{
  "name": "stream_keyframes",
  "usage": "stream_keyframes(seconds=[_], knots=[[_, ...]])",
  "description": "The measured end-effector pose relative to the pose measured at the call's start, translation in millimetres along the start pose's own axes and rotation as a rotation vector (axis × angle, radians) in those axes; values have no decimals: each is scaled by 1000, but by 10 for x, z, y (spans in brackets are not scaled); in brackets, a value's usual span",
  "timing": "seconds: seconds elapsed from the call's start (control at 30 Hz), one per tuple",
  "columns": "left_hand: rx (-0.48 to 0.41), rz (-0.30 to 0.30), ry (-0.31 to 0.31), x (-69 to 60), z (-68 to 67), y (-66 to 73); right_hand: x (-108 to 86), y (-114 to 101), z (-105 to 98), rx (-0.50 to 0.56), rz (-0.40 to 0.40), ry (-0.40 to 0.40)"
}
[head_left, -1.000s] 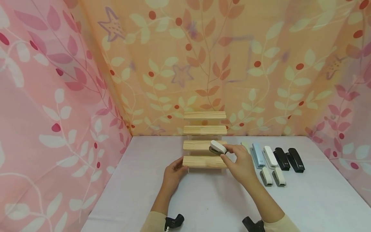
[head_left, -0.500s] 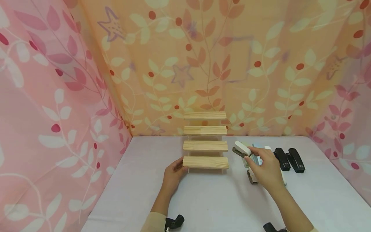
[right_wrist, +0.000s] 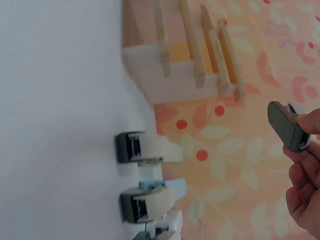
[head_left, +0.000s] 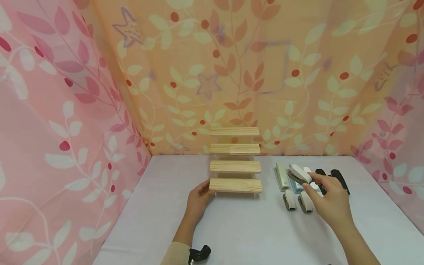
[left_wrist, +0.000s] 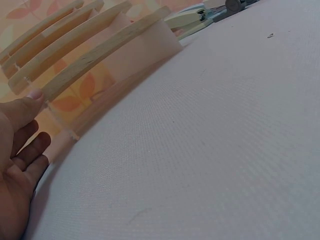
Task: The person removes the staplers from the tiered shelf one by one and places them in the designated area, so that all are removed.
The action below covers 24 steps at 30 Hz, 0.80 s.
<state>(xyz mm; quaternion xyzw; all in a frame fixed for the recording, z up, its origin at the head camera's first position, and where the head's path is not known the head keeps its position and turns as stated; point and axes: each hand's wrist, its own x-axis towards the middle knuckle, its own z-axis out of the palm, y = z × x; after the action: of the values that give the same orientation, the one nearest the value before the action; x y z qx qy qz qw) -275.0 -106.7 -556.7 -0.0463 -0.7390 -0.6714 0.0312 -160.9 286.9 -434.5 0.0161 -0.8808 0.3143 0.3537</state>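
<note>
My left hand grips the left end of the lowest board of a stepped wooden shelf, its thumb against the board's end in the left wrist view. In my right hand a small white stapler with a grey base is pinched between thumb and fingers, held up off the table. Below it lie a light green stapler and a partly covered light blue stapler. Two small white staplers, one on the left and one on the right, lie nearer the front.
Behind my right hand, two black staplers show in part, the outer one more fully. A larger white stapler is mostly hidden there. The white table meets an orange leaf-patterned curtain at the back and a pink one on the left.
My right hand has carried the small white stapler rightward, from in front of the shelf to over the staplers. The left hand stays at the shelf.
</note>
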Motion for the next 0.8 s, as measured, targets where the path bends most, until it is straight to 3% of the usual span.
stream_keyframes(seconds=[0.23, 0.8], knots=[[-9, -11, 3, 9, 3, -22, -101, 224, -128, -59, 59, -9], [-28, -1, -2, 15, 6, -15, -290, 714, -307, -24, 244, 95]])
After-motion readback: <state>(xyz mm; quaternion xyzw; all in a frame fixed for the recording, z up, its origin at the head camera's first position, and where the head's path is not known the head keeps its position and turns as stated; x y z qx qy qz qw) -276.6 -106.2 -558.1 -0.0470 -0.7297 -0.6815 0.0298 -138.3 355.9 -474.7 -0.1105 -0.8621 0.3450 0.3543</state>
